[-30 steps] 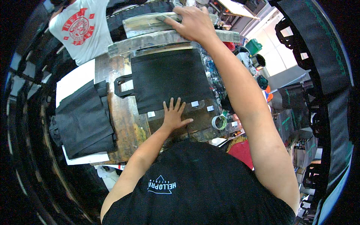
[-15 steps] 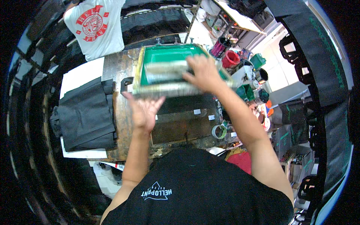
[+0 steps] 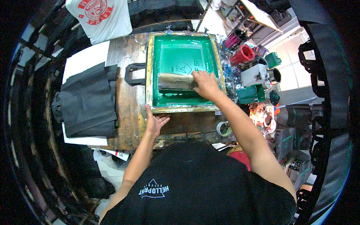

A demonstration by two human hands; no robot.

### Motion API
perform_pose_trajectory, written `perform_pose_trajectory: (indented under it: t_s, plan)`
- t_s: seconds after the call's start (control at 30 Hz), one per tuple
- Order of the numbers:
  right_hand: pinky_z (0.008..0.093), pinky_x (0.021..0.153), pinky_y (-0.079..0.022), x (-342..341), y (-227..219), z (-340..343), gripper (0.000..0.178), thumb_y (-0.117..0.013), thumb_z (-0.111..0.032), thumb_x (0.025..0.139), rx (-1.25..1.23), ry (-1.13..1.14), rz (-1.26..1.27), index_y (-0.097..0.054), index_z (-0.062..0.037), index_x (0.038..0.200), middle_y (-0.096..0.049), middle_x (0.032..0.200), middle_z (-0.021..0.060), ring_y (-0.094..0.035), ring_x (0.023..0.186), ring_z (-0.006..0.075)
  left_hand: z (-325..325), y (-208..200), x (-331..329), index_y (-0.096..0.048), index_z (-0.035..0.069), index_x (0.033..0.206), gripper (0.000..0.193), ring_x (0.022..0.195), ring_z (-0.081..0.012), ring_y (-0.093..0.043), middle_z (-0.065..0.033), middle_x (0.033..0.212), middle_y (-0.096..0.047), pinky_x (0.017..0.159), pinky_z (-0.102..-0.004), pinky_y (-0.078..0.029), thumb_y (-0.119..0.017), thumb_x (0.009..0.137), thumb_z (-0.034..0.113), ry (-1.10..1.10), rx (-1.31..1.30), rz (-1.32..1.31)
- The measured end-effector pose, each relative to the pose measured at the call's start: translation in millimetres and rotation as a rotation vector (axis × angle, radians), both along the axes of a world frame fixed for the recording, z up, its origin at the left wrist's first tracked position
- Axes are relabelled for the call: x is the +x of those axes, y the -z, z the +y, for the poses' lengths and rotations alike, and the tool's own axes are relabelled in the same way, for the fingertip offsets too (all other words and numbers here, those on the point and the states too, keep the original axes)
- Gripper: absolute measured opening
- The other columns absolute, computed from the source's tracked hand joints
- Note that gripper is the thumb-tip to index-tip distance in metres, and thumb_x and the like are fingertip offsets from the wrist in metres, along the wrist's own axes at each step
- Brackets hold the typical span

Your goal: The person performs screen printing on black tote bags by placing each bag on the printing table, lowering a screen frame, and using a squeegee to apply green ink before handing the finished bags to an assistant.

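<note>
A screen-printing frame (image 3: pixel 149 75) with a green mesh and worn yellowish edges lies in front of me on the work table. My right hand (image 3: pixel 206 85) grips the right end of a wide wooden squeegee (image 3: pixel 174 81), which is tilted over the lower half of the mesh. Dark green ink shows in a band below the blade. At the frame's near left corner is my left hand (image 3: pixel 155 123), palm up and fingers spread, its thumb by the frame edge. From under the frame's left side sticks a black bag handle (image 3: pixel 129 74).
A stack of black fabric bags (image 3: pixel 88 101) lies on white board at left. Along the right stand a red ink pot (image 3: pixel 243 54), a green container (image 3: pixel 250 93) and other tubs. A tape roll (image 3: pixel 223 128) sits near the front edge. A white printed shirt (image 3: pixel 105 18) is beyond the table.
The frame's near edge has come down from its raised, tilted position, so the whole mesh faces up. My left hand went down with it. The squeegee stays in my right hand.
</note>
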State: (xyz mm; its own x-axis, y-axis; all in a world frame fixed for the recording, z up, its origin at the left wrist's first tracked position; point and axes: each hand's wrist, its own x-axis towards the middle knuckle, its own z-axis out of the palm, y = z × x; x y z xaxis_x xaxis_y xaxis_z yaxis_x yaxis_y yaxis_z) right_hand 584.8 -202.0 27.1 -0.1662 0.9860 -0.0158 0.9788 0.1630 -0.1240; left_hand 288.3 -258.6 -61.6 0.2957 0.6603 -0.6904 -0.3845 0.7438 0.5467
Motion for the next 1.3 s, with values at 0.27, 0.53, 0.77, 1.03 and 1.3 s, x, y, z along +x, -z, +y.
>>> perform_pose_trajectory:
  t_s: [0.27, 0.53, 0.77, 1.03, 1.3]
  plan:
    - [0.0522, 0.088, -0.042, -20.0, 12.8, -42.6, 0.058, -0.081, -0.019, 0.076, -0.046, -0.063, -0.084, -0.053, -0.0126, 0.126, -0.061, 0.110, 0.0093, -0.059, 0.109, 0.0310, -3.8, 8.4, 2.2, -0.013, 0.004, 0.162, 0.121, 0.134, -0.0443, -0.053, -0.0323, 0.148, -0.045, 0.108, -0.0499, -0.049, -0.036, 0.084, 0.094, -0.026, 0.000, -0.048]
    - [0.0486, 0.085, -0.039, -22.8, 37.9, -15.2, 0.037, -0.062, -0.007, 0.084, 0.187, 0.011, -0.125, -0.059, -0.0153, 0.120, -0.060, 0.102, 0.0066, -0.058, 0.101, 0.0267, -2.3, 20.6, -8.5, -0.017, 0.000, 0.160, 0.120, 0.125, -0.0389, -0.062, -0.0311, 0.148, -0.046, 0.104, -0.0453, -0.052, -0.032, 0.086, 0.092, 0.111, 0.077, -0.076]
    - [0.0495, 0.084, -0.040, 11.2, 64.2, 86.1, 0.032, -0.058, -0.013, 0.091, 0.241, 0.055, -0.214, -0.060, -0.0185, 0.123, -0.064, 0.104, 0.0047, -0.061, 0.103, 0.0254, 0.2, 9.4, -6.4, -0.034, 0.002, 0.154, 0.110, 0.118, -0.0334, -0.067, -0.0241, 0.140, -0.058, 0.097, -0.0414, -0.054, -0.028, 0.089, 0.090, 0.116, 0.033, -0.040]
    - [0.0576, 0.094, -0.042, 59.1, 90.8, 210.7, 0.035, -0.056, -0.012, 0.095, 0.258, 0.044, -0.190, -0.057, -0.0176, 0.129, -0.064, 0.116, 0.0075, -0.061, 0.113, 0.0279, 0.5, 6.7, -0.2, -0.029, -0.002, 0.155, 0.119, 0.117, -0.0349, -0.066, -0.0238, 0.142, -0.055, 0.099, -0.0440, -0.055, -0.027, 0.085, 0.094, 0.011, -0.118, 0.003]
    - [0.0638, 0.099, -0.041, 83.8, 82.1, 281.7, 0.040, -0.061, -0.008, 0.092, 0.139, 0.020, -0.116, -0.055, -0.0167, 0.131, -0.064, 0.127, 0.0079, -0.060, 0.122, 0.0298, 12.2, 13.3, -7.0, -0.006, -0.001, 0.162, 0.135, 0.136, -0.0468, -0.051, -0.0360, 0.160, -0.025, 0.109, -0.0527, -0.049, -0.034, 0.077, 0.100, 0.123, -0.175, -0.084]
